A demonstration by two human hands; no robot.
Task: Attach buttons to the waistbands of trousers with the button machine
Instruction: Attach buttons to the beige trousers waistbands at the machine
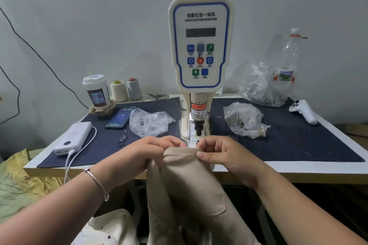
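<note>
Both hands pinch the beige cotton trousers' folded waistband [182, 153]: left hand [151, 152], right hand [219, 153]. It runs crosswise, apparently just short of the white button machine's black punch [198, 128].

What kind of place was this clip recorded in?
Likely a small garment workshop: a servo button machine stands on the table, thread cones sit by the wall, and both hands hold beige trousers at the machine.

2 thread cones [119, 90] (3 plastic bags [148, 123]).
</note>
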